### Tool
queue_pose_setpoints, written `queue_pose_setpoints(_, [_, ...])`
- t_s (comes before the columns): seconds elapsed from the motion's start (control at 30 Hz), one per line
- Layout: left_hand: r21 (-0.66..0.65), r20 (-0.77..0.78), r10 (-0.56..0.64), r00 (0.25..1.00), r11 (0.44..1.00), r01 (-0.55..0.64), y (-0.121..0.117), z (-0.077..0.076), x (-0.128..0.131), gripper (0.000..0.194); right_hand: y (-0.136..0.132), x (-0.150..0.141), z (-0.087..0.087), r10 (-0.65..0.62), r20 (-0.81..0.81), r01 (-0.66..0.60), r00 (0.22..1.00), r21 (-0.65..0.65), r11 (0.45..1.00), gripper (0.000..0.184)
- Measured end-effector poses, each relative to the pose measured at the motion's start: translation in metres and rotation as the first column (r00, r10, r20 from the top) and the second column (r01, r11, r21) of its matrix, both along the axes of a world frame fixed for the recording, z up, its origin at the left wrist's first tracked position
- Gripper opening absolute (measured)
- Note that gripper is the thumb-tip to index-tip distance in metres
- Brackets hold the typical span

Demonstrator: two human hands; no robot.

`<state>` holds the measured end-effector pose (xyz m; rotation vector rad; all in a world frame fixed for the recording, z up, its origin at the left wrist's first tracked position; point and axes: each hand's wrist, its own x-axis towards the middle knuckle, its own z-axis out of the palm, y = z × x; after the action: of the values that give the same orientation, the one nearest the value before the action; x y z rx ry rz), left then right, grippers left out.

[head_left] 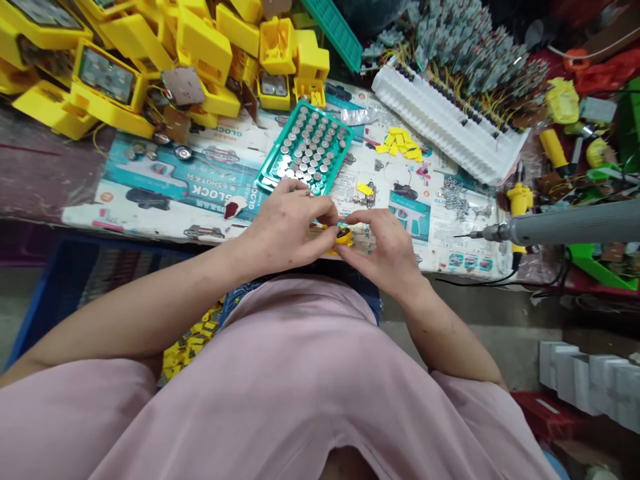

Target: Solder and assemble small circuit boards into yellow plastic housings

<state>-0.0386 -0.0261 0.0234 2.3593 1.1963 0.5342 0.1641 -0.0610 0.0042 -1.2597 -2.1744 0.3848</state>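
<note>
A small yellow plastic part (344, 236) with a dark piece in it sits between my hands near the table's front edge. My left hand (295, 223) is bent around its left side, thumb and fingertips pinched close to it. On the other side my right hand (385, 247) grips the part between thumb and index finger. Just beyond my left fingers lies a green tray (344, 152) with many silver button cells (313, 143). A single yellow piece (365, 189) lies ahead of my right hand, and a pile of small yellow pieces (399, 144) is farther back.
Large yellow housings (200, 47) are heaped at the back left. A white ribbed foam strip (445, 123) with wired circuit boards (480, 47) stands at the back right. A grey electric screwdriver (560, 225) juts in from the right, past scattered screws (455, 198). A blue crate (55, 293) is below left.
</note>
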Motion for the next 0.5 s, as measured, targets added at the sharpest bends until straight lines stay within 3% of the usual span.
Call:
queue_pose_setpoints(0.2, [-0.098,0.119,-0.010,0.993,0.995,0.022,-0.0001,-0.0004,-0.0050,0.020,0.0017,0.0014,0.0022,-0.002,-0.239,-0.032,0.971,-0.138,0.990,0.017])
queue_pose_setpoints(0.37, [-0.126,0.094,-0.047,0.994,0.990,0.058,0.0037,-0.0012,-0.0048,0.026,0.0017,0.0042,0.0049,0.035,-0.121,-0.030,0.992,0.039,0.999,0.014])
queue_pose_setpoints(0.5, [-0.108,0.058,-0.083,0.995,0.990,0.089,0.0046,-0.0034,-0.0040,0.027,-0.0012,0.0045,0.0068,0.051,-0.136,-0.051,0.989,0.004,0.999,0.022])
